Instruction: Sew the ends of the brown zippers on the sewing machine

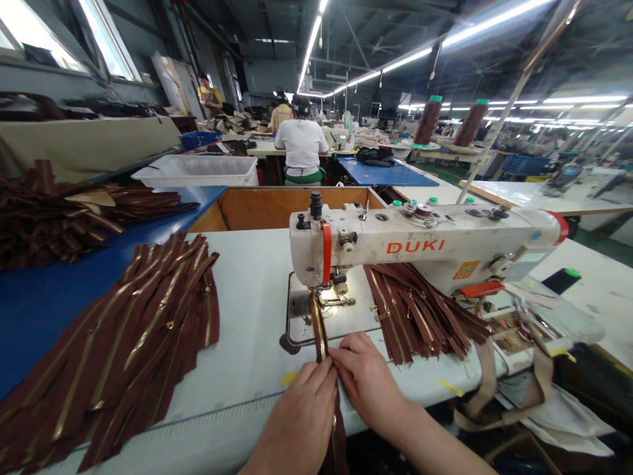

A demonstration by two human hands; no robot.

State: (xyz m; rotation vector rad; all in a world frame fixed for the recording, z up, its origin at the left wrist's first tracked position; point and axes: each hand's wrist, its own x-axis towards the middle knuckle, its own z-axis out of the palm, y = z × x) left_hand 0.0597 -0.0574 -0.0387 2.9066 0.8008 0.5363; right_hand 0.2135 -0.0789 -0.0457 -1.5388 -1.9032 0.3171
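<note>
A brown zipper strip (319,330) with gold teeth runs from under the presser foot (330,297) of the white DUKI sewing machine (425,247) toward me. My left hand (301,415) and my right hand (366,379) meet on the strip near the table's front edge. Both pinch it with fingers pressed together. The strip's lower end hangs off the table between my wrists.
A fanned pile of brown zippers (123,336) lies on the table at my left, another pile (420,310) under the machine arm. More brown pieces (59,211) rest on the blue table. A wooden box (277,206) stands behind the machine. A person in a white shirt (301,148) sits ahead.
</note>
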